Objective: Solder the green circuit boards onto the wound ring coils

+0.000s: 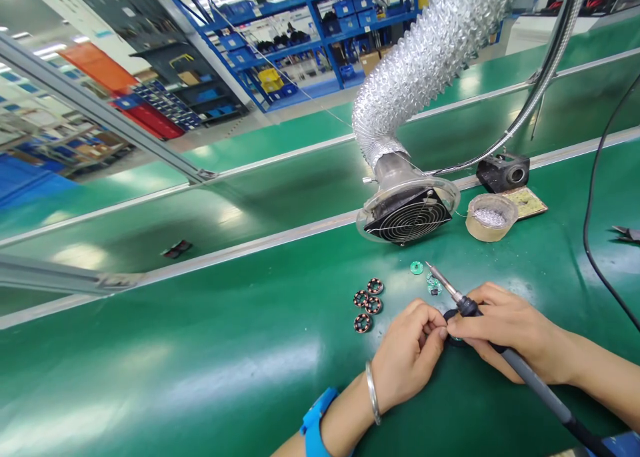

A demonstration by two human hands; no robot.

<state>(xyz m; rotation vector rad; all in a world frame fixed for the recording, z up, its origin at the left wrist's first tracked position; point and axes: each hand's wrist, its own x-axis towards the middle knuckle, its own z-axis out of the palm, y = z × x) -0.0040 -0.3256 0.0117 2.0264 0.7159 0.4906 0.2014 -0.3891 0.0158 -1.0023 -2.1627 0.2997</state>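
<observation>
- Left hand (pixel 411 350), lower centre of the frame: thumb and forefinger pinch the left edge of a black round part (pixel 454 340); the contact is partly hidden by the fingers.
- Right hand (pixel 523 333), lower right: fingers closed round a soldering iron (pixel 537 382), fingertips also meeting at the part's right side.
- Black round part, between the two hands near the tabletop (pixel 200 377); fingers and the iron's dark collar stand in front of it and cover much of it.
- Iron tip: directed toward the upper left, away from the part, appearing just beside a round green disc (pixel 417 267); its height cannot be told.
- Small green board (pixel 434 285): below the iron's shaft, right of the disc.
- Copper-wound rings (pixel 373 305): a loose cluster left of the boards, beyond the left hand.
- Fan (pixel 413 220) with grille, centre right: stands just beyond the boards, joined to a foil duct (pixel 425 63) that blocks part of the view behind.
- Tub of metal shavings (pixel 485 231), sponge tray (pixel 527 202) and black holder (pixel 503 171): grouped right of the fan.
- Black cable (pixel 591 223) and pliers (pixel 627 234): right edge.
- Blue shelving (pixel 317 47): top centre, background.
</observation>
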